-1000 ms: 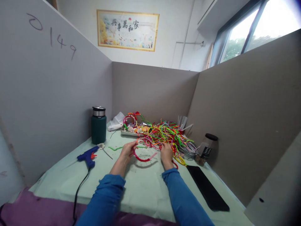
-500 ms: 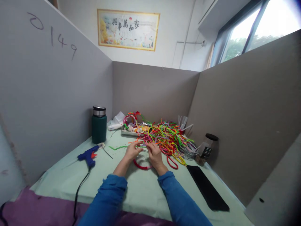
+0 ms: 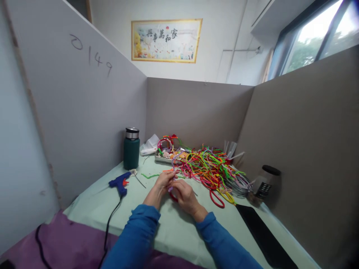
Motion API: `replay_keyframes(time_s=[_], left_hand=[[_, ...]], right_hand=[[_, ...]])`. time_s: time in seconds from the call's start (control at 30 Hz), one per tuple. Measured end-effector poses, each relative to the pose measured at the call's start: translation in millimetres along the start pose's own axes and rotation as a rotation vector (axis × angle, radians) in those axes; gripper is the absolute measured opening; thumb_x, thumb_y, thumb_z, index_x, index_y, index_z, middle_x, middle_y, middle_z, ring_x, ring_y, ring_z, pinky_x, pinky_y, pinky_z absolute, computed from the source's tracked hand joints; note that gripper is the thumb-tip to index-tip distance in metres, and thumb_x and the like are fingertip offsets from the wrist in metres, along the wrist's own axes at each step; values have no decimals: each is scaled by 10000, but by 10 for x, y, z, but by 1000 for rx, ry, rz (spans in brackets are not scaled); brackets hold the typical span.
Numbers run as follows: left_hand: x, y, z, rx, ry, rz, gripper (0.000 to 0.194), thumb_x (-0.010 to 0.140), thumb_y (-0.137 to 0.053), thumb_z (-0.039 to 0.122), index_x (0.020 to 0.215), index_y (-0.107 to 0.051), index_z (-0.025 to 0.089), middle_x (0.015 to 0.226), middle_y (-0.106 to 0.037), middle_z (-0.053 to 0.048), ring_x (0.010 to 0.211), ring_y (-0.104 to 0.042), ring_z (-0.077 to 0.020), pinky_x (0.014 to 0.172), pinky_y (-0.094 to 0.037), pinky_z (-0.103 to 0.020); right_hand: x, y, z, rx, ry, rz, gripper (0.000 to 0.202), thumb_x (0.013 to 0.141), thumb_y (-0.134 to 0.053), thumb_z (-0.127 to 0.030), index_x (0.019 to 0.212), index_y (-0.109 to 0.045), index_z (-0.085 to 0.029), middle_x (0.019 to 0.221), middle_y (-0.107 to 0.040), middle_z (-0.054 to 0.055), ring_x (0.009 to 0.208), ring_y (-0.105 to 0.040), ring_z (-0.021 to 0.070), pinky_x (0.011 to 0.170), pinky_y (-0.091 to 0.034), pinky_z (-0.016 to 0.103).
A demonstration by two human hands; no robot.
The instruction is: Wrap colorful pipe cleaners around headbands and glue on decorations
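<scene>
Both of my hands meet above the middle of the green cloth. My left hand [image 3: 164, 184] pinches a lavender pipe cleaner [image 3: 174, 161], whose free end stands up beyond the fingertips. My right hand [image 3: 185, 195] is closed close beside it, fingers pressed together at the lower part of the same pipe cleaner. Below the fingers shows a piece of a red-wrapped hoop [image 3: 173, 197]; the rest of it is covered by my hands. Just past the hands is a tangled heap of colourful pipe cleaners [image 3: 209, 164].
To the left lie a blue glue gun [image 3: 120, 184] with a black cord and a dark green bottle [image 3: 131, 151]. A metal tray [image 3: 164, 160] of small pieces is at the back. On the right are a jar [image 3: 263, 185], a red loop [image 3: 217, 200] and a long flat black thing [image 3: 263, 233].
My hands have come together, and the lavender pipe cleaner now stands up between them. The hoop, more visible before, is now mostly covered. The whole view has shifted, moving the scene rightward.
</scene>
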State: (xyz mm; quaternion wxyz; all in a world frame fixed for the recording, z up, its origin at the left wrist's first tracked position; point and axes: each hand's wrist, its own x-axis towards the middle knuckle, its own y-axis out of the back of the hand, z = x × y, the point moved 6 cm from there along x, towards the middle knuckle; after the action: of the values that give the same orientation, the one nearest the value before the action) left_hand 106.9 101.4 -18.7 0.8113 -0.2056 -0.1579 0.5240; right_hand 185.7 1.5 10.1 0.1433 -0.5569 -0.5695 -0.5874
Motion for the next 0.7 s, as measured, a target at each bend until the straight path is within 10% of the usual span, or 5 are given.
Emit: replay_keyframes(time_s=[0.33,0.7], left_hand=[[14,335,139,-220,-126,314,139,744,-700,180,802,-605,96,655,-631,-29,305,-226,22,303,-129,-157],[5,363,202,-388,-191,297,139,764,-661,120,795,-526,132,654,-579,18,336,-266,11,327,-170,-149]], right_hand=[[-142,59,436,570,-603,329,182,823,-620,-378,784,-632,-200,693,-642,2,527,-513,122,547,-445,250],[-257,177,787,1037,-837,641,224,628,-755,-284,740,-592,-179,614,-592,-37,438,-435,59,419,-378,186]])
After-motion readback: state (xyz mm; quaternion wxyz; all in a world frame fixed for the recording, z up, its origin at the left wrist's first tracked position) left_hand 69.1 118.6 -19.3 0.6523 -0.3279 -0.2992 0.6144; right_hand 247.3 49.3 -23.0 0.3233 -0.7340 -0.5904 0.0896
